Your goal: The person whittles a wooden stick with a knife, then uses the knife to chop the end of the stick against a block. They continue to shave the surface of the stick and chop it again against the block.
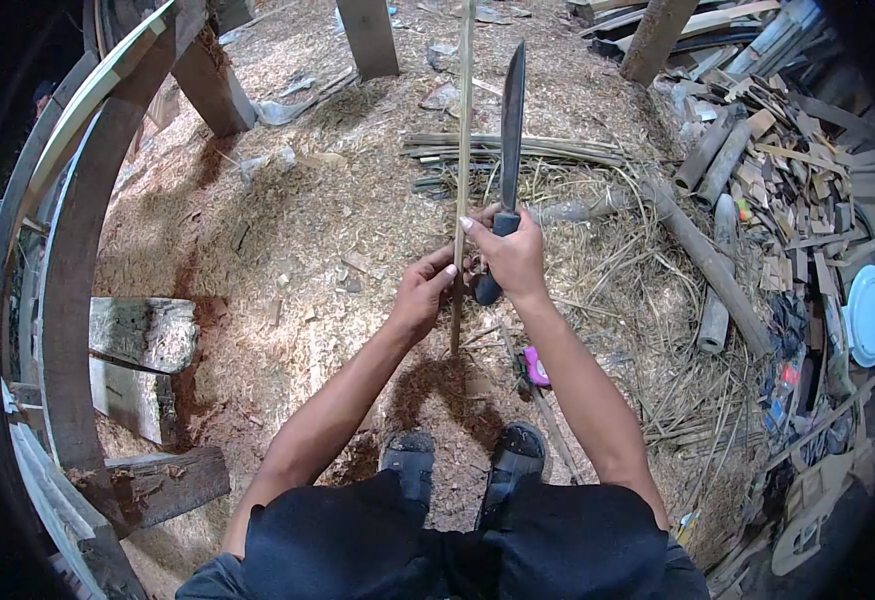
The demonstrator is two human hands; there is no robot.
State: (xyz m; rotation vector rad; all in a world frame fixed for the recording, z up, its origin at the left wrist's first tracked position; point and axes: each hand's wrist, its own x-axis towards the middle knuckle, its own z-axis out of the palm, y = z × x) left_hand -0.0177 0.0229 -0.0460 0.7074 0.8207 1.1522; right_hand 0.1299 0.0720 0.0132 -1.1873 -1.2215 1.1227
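A long, thin bamboo strip stands nearly upright in the picture, running from the top edge down past both hands. My left hand is closed on its lower part, with the thumb along the strip. My right hand holds a knife by its dark handle, the blade pointing away from me. The right thumb touches the strip just above my left hand. Some fingers of both hands are hidden behind the strip and handle.
A bundle of thin strips lies on the shavings-covered ground ahead. Bamboo poles and a heap of wood scraps lie right. Curved timbers and wooden blocks are left. A pink object lies near my feet.
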